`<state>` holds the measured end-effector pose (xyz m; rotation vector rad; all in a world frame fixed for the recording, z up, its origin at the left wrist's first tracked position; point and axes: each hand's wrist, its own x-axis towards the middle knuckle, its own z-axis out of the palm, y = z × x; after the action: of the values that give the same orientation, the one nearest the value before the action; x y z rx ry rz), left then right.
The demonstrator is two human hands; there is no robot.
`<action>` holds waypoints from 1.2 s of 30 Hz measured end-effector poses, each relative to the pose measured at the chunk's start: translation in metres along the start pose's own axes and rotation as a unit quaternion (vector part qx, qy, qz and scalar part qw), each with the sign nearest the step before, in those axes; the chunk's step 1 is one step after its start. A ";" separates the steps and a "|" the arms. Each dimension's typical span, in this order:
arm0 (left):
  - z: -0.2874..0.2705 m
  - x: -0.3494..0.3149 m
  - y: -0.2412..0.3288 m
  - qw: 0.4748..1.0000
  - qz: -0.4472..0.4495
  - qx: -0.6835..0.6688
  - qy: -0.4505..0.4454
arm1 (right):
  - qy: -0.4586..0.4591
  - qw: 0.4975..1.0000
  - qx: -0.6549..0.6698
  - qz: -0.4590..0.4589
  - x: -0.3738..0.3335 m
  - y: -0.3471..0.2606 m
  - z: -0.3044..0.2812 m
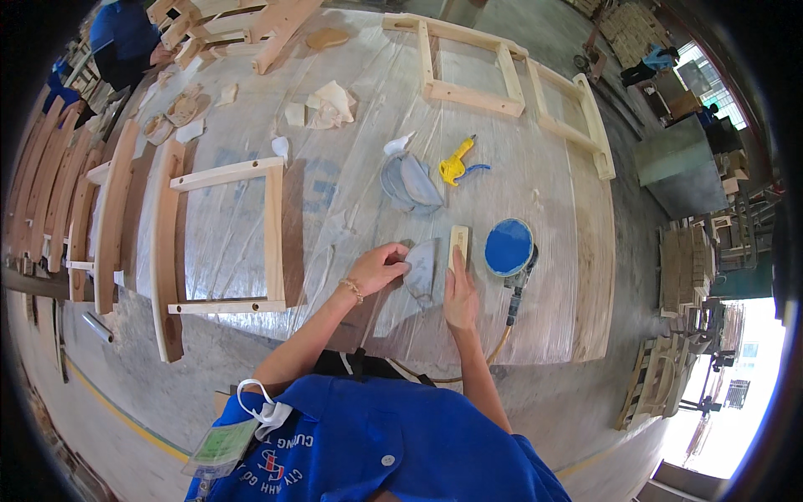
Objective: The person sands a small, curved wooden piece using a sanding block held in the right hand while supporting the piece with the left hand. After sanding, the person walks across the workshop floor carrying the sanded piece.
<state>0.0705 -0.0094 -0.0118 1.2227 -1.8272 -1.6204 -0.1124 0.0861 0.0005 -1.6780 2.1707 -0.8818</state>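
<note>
My left hand [381, 272], a bracelet at its wrist, pinches the left edge of a grey sheet [424, 280] that looks like a cut piece of sandpaper. To the right of that sheet, my right hand [461, 299] holds a pale, narrow wooden block [458, 238] by its lower part, fingers along it. Beyond my hands lies a pile of grey sanding discs [410, 186], some of them folded. A yellow air blow gun [455, 164] with a blue tip rests beside the pile. Right of the block is a round sander [508, 247], its blue pad facing up.
Plastic film covers the table [360, 201]. A wooden frame [219, 238] stands at the left, and more frames [473, 63] line the far right. Scraps of paper [330, 105] lie farther back. A hose [499, 345] trails from the sander. Other people [121, 42] are in the background.
</note>
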 end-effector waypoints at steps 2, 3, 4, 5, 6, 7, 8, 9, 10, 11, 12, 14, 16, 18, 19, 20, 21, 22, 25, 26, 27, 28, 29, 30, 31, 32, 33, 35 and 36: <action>0.010 -0.004 0.020 0.999 -0.039 -0.025 -0.015 | -0.013 0.999 -0.009 0.031 -0.001 0.005 -0.002; 0.013 -0.005 0.018 0.999 -0.035 -0.012 -0.006 | -0.024 0.999 -0.009 0.038 0.000 0.003 -0.002; 0.015 -0.005 0.016 1.000 -0.030 0.001 0.002 | -0.022 0.999 0.005 0.035 0.002 0.002 -0.003; 0.018 -0.006 0.014 1.000 -0.025 0.014 0.009 | -0.019 0.999 0.018 0.032 0.004 0.001 -0.004; 0.020 -0.004 0.016 0.999 -0.047 0.020 0.003 | -0.016 0.999 0.030 0.032 0.004 0.001 -0.006; 0.022 -0.002 0.018 0.997 -0.068 0.027 -0.004 | 0.000 0.999 0.037 0.020 0.002 0.002 -0.008; 0.024 0.001 0.019 0.995 -0.090 0.034 -0.011 | 0.016 0.999 0.044 0.009 -0.001 0.003 -0.011; 0.027 0.004 0.020 0.995 -0.055 0.086 0.006 | 0.032 0.998 0.051 -0.004 -0.001 0.002 -0.015; 0.027 0.004 0.016 0.990 -0.026 0.138 0.029 | 0.014 0.998 0.055 -0.005 -0.006 -0.004 -0.018; 0.027 0.005 0.012 0.980 0.002 0.190 0.052 | -0.006 0.998 0.058 -0.006 -0.018 -0.012 -0.023; 0.027 0.005 0.008 0.977 0.003 0.208 0.051 | -0.027 0.998 0.061 -0.007 -0.032 -0.019 -0.027; 0.029 0.009 0.006 0.969 0.015 0.243 0.043 | -0.126 0.991 -0.027 0.037 -0.063 -0.026 -0.030; 0.036 0.014 0.003 0.965 0.055 0.252 0.046 | -0.168 0.981 -0.090 0.037 -0.071 -0.025 -0.028; 0.042 0.018 0.000 0.958 0.081 0.270 0.055 | -0.161 0.979 -0.127 -0.004 -0.055 -0.013 -0.011; 0.046 0.020 0.003 0.953 0.086 0.283 0.061 | -0.082 0.989 -0.111 -0.045 -0.036 -0.010 -0.003; 0.048 0.021 0.007 0.949 0.089 0.294 0.071 | -0.106 0.987 -0.123 -0.014 -0.027 -0.013 -0.001; 0.045 0.021 0.007 0.953 0.086 0.277 0.086 | -0.128 0.983 -0.131 0.008 -0.016 -0.019 0.001; 0.047 0.019 0.004 0.953 0.083 0.282 0.080 | -0.150 0.978 -0.140 0.031 -0.011 -0.023 0.001; 0.039 0.014 -0.002 0.955 0.058 0.285 0.061 | -0.191 0.969 -0.132 0.082 -0.083 -0.024 -0.014; 0.037 0.015 -0.001 0.954 0.070 0.284 0.065 | -0.182 0.972 -0.134 0.068 -0.083 -0.021 -0.014; 0.036 0.016 0.000 0.953 0.082 0.283 0.068 | -0.174 0.974 -0.138 0.053 -0.083 -0.013 -0.012; 0.040 0.015 0.001 0.954 0.095 0.278 0.064 | -0.167 0.974 -0.144 0.046 -0.084 -0.013 -0.016; 0.041 0.016 0.001 0.951 0.106 0.280 0.075 | -0.190 0.967 -0.166 0.036 -0.063 -0.006 -0.010; 0.043 0.018 0.003 0.948 0.118 0.284 0.085 | -0.156 0.977 -0.143 0.026 -0.028 -0.011 -0.004; 0.046 0.018 0.004 0.945 0.131 0.286 0.094 | -0.121 0.985 -0.121 0.018 -0.009 -0.015 -0.001; 0.049 0.015 0.006 0.949 0.117 0.281 0.081 | -0.117 0.985 -0.126 0.016 -0.015 -0.012 0.002; 0.049 0.013 0.009 0.952 0.107 0.277 0.069 | -0.109 0.986 -0.129 0.013 -0.021 -0.007 0.006; 0.041 0.016 0.009 0.956 0.088 0.275 0.060 | -0.142 0.980 -0.135 0.039 -0.039 -0.011 0.006; 0.038 0.014 0.004 0.957 0.077 0.273 0.057 | -0.186 0.970 -0.140 0.072 -0.063 -0.019 -0.002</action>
<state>0.0318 0.0011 -0.0203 1.3084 -2.3108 -0.9637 -0.0798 0.1435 0.0031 -1.6177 2.1870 -0.2027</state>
